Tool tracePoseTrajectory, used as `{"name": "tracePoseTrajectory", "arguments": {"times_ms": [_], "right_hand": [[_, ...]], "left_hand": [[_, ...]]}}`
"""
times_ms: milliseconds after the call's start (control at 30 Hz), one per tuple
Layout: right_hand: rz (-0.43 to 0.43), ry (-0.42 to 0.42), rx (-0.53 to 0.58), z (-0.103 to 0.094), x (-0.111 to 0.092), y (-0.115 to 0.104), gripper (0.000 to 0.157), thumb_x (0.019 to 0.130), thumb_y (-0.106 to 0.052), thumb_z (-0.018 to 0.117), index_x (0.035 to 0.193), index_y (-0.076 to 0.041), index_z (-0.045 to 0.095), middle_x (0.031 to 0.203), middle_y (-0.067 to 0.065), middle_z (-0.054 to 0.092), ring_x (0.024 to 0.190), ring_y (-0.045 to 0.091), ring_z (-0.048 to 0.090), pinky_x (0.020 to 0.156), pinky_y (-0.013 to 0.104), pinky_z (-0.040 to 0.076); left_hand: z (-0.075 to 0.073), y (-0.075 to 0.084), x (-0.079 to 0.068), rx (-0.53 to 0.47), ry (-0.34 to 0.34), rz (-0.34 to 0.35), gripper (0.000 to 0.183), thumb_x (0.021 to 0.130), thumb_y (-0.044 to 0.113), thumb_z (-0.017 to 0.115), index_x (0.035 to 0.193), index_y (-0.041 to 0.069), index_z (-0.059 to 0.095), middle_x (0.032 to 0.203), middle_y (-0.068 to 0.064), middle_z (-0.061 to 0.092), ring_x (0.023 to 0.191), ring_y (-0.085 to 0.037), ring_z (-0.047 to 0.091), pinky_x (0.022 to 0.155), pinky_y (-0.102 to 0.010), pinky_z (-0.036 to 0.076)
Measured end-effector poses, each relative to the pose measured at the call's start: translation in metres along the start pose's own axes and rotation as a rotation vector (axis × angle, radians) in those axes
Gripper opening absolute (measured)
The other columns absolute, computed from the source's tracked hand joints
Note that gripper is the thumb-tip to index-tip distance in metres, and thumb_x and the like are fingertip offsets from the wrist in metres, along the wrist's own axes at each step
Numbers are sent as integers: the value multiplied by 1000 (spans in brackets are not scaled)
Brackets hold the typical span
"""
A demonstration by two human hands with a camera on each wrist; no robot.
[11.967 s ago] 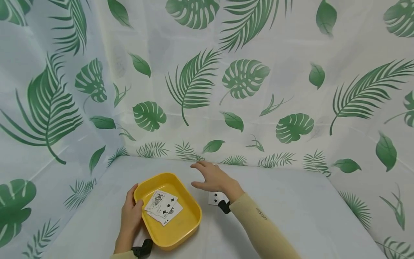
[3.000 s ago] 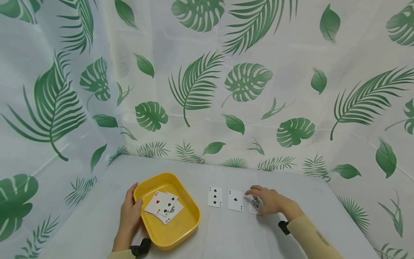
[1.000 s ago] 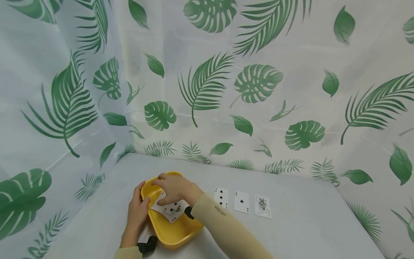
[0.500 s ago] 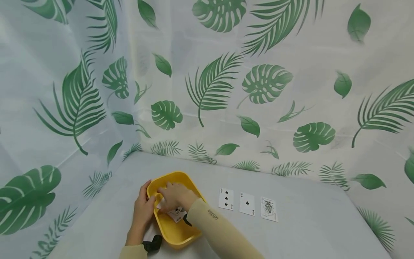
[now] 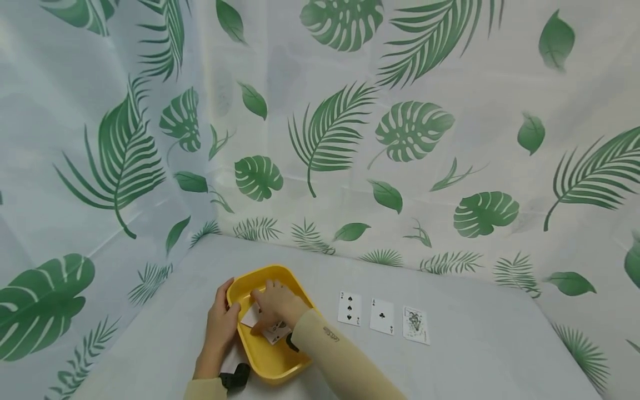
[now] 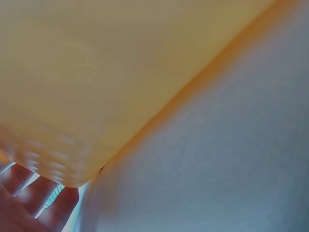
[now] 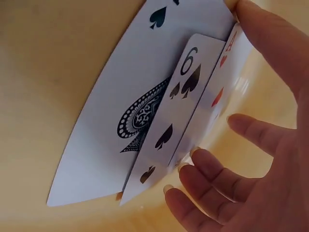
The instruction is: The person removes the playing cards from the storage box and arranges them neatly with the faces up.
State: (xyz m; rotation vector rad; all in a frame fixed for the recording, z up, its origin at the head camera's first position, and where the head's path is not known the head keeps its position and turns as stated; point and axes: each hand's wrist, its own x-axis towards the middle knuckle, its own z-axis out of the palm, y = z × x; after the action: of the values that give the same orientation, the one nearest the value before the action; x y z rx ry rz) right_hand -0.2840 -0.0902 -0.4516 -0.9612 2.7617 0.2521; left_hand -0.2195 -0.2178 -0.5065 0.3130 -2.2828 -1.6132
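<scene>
Right sleeve (image 5: 345,355): slanted inward across the near right side of the tray, wrist low.
Left hand (image 5: 220,325): held the tray from its left, thumb at the rim, grip wrapped on the wall.
Yellow tray (image 5: 270,358): looked light, stiff and smooth, likely safest held by the rim.
Right hand (image 5: 277,305): hung palm-inward inside the tray, thumb and fingertips spread around the ace of hearts (image 7: 210,99); whether the grip had pinched it, one cannot tell.
Cards in the tray: the ace of hearts overlapped the six of spades (image 7: 154,154), above the ace of spades (image 7: 96,154); thin, bendy and probably slippery, they seemed best pinched by opposite edges.
Cards on the bench (image 5: 460,355): three of spades (image 5: 349,309), ace of clubs (image 5: 382,316) and joker (image 5: 416,325) lay face up, apart.
Backdrop: a leaf-print sheet (image 5: 330,133) hung behind.
</scene>
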Motion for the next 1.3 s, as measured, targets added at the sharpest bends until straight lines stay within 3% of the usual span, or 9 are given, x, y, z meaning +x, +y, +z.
{"name": "tracePoseTrajectory", "arguments": {"times_ms": [200, 367, 533, 800, 1067, 1300], "right_hand": [[15, -18, 94, 0, -2, 4, 84, 73, -64, 79, 144, -29, 51, 128, 6, 48, 105, 22, 47, 89, 36, 48], [8, 10, 107, -7, -6, 8, 93, 74, -64, 78, 152, -29, 43, 134, 8, 44, 107, 22, 50, 90, 35, 49], [-7, 34, 114, -20, -12, 13, 82, 79, -63, 75, 149, -30, 47, 135, 9, 45, 111, 23, 52, 91, 39, 50], [-64, 80, 61, -46, -32, 25, 70, 85, -54, 73, 149, -36, 50, 142, 8, 48, 127, 26, 48, 107, 41, 43], [-90, 197, 122, -63, -61, 51, 63, 87, -48, 73, 146, -36, 54, 150, 9, 43, 132, 31, 43, 113, 49, 36], [-95, 236, 144, -63, -87, 90, 58, 90, -45, 69, 145, -36, 55, 156, 14, 36, 140, 38, 35, 114, 59, 28]], "left_hand": [[1, 1, -1, -6, -7, -25, 64, 92, 3, 44, 155, 6, 33, 156, -19, 39, 123, -32, 49, 108, -50, 41], [1, 1, -1, 9, -8, -18, 63, 92, 4, 44, 155, 6, 34, 155, -19, 40, 119, -32, 50, 105, -47, 44], [-1, 0, -1, 29, -4, -4, 63, 93, 4, 44, 155, 6, 34, 153, -19, 42, 115, -30, 50, 97, -43, 45], [-1, 2, -2, 0, -26, -15, 63, 94, 4, 43, 156, 6, 31, 156, -20, 37, 125, -34, 47, 108, -51, 41], [0, 4, -3, -10, -14, -22, 63, 93, 4, 43, 156, 5, 31, 157, -20, 36, 129, -36, 45, 112, -54, 35], [1, 4, -3, -44, -18, -46, 64, 94, 5, 42, 157, 7, 30, 158, -18, 36, 130, -34, 45, 112, -52, 36]]}}
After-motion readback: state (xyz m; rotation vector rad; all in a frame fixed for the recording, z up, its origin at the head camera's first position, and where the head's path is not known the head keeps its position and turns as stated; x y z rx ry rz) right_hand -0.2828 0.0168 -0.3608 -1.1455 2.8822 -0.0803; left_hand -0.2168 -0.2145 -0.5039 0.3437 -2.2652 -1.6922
